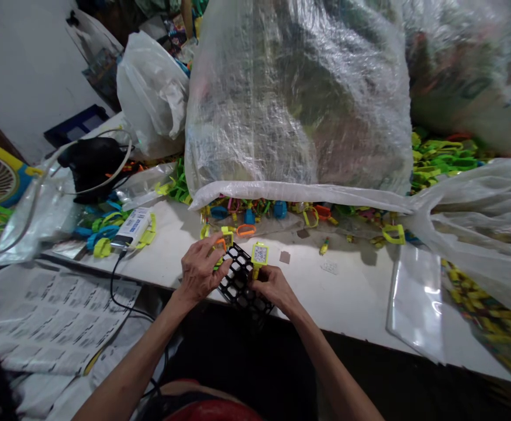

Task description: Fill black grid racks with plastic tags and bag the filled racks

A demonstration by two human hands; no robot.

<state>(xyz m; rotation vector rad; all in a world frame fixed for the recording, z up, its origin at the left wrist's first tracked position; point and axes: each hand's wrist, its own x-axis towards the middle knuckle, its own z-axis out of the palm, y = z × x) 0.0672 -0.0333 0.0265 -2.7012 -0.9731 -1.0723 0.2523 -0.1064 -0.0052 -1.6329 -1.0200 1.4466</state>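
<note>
While our left hand half-curls, hold unclear, our right hand pinches a square-faced yellow-green plastic piece by the black plastic lattice, probably positioning, needing steadiness next.

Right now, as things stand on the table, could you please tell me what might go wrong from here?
The black grid tray juts past the front edge of the white table, so it could tip if both hands let go. The black cable from the white device runs down close to the left forearm, which might snag it. The clear flat sheet also reaches the front edge; a bump might slide it off.
</note>
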